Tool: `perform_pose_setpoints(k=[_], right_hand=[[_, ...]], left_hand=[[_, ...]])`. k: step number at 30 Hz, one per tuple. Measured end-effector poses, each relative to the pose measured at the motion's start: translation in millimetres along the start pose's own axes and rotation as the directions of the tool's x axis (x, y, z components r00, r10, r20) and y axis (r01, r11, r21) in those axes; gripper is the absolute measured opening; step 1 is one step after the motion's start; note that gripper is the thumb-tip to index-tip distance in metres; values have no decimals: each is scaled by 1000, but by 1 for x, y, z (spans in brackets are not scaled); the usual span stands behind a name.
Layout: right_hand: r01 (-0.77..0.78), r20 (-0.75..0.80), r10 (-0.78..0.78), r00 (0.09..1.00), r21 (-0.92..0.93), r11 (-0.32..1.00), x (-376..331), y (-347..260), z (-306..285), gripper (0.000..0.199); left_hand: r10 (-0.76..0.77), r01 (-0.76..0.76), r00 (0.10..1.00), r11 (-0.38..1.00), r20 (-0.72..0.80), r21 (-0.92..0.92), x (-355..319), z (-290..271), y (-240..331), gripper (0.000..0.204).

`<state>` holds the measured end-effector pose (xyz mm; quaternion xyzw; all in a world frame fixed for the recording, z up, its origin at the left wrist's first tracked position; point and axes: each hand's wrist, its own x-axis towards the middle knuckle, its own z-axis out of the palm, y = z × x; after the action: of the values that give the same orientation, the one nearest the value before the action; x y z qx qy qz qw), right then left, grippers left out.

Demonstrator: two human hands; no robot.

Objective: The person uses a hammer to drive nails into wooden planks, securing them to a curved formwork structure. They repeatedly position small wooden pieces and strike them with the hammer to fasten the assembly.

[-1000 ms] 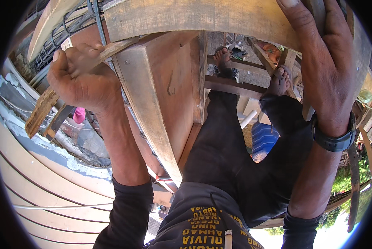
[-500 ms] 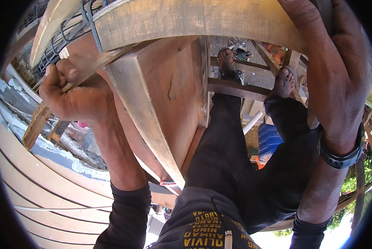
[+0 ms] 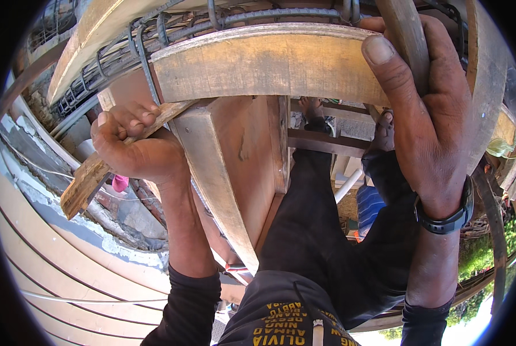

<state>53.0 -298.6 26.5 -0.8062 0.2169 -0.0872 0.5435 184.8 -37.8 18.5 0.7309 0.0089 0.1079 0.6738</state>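
Observation:
My left hand (image 3: 134, 147) is closed around a short rough wooden strip (image 3: 85, 181) that slants from lower left up toward a wooden formwork box (image 3: 240, 155). My right hand (image 3: 425, 109) grips an upright wooden pole (image 3: 407, 40) at the upper right; a black watch sits on that wrist. Between my hands runs a horizontal timber plank (image 3: 269, 66) with steel reinforcing bars (image 3: 154, 49) bundled just above it. My legs in black trousers reach down to my feet (image 3: 312, 109) resting on a wooden crossbar (image 3: 327, 141).
A rough concrete and brick wall edge (image 3: 56, 190) runs along the left, with curved light panels (image 3: 44, 259) below it. A blue object (image 3: 368, 207) lies far below between the scaffold timbers. Greenery (image 3: 471, 259) shows at the lower right.
The view has shifted slightly lower, so the plank and rebar sit further down in view. My left hand keeps its grip on the strip, which has swung a little; my right hand stays on the pole.

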Motion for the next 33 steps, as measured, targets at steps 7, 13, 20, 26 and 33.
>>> perform_pose_setpoints(k=[7, 13, 20, 26, 33], right_hand=[[-109, 93, 99, 991, 102, 989, -3, -71, -8, 30], [-223, 373, 182, 910, 72, 972, -40, -146, -35, 49], [184, 517, -133, 846, -48, 982, -52, -202, -38, 53], [83, 582, 165, 796, -375, 923, -22, -243, -8, 44], [363, 632, 23, 774, -474, 802, -33, -226, 0, 46]], left_hand=[[-3, 2, 998, 1000, -66, -21, -8, 14, -2, 25], [38, -27, 994, 995, -106, 100, -19, 4, -21, 31], [57, -46, 991, 995, -124, 89, -8, 11, 12, 34], [96, -88, 984, 994, -152, 60, -12, 13, 5, 35], [71, -57, 988, 993, -138, 102, -18, 18, -7, 35]])
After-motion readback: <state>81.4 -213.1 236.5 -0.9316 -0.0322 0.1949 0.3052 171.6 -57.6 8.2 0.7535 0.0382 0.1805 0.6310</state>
